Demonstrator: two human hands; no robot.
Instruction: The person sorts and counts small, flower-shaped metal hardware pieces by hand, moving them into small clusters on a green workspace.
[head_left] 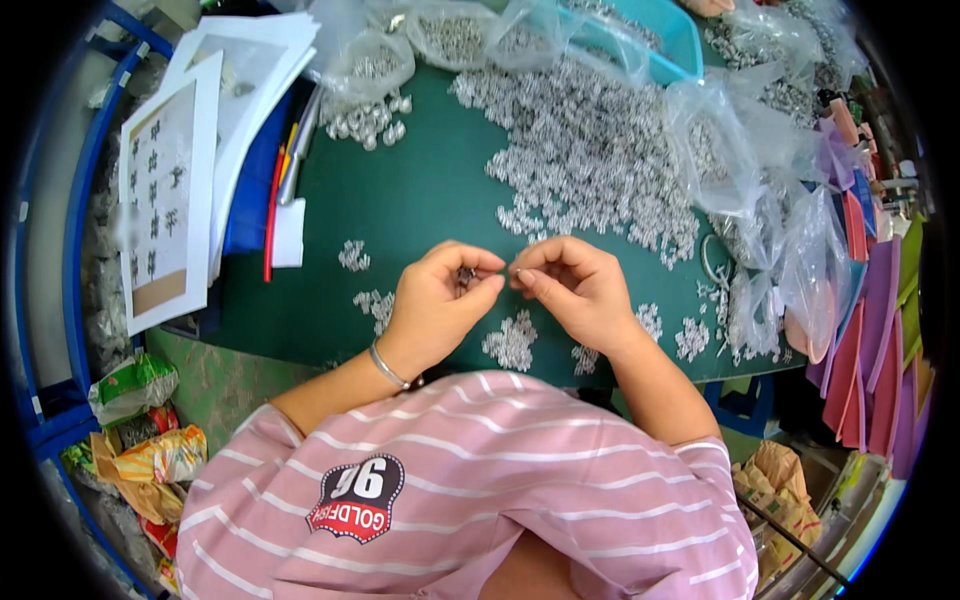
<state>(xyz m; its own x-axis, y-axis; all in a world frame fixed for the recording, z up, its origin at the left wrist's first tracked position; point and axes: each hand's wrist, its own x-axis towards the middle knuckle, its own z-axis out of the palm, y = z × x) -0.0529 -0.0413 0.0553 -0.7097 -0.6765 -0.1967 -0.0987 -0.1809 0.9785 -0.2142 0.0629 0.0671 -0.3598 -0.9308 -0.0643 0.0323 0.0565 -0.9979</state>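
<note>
Green-covered bench [420, 200], seen from above, strewn with small silvery metal parts: one broad heap [590, 160] at upper centre, about seven little clusters [512, 340] nearer the front edge (exact count uncertain, some merging). Several clear plastic bags [450, 40] of like parts along the far and right edges, roughly eight, overlapping too much to count surely. One turquoise plastic tray [665, 35] at the far edge. One stack of white paper sheets [170, 190] at left, topmost printed with rows of small figures; beside it one red pen [270, 215] and one grey pen [298, 150]. Coloured foam or card sheets [880, 340] stacked at far right.

Left hand [435, 305], silver bangle [388, 368] on the wrist, curled nearly closed around a few small metal pieces [466, 277] visible between thumb and forefinger. Right hand [575, 285] likewise curled, thumb and forefinger pinched on something tiny at the tips (too small to identify). Both raised just above the bench front, fingertips near but apart.

Step in hand, as judged: joining or sorting single pieces between the two pinches. Next move calls for fine fingertip alignment, with firm grip so nothing drops among the loose clusters.
</note>
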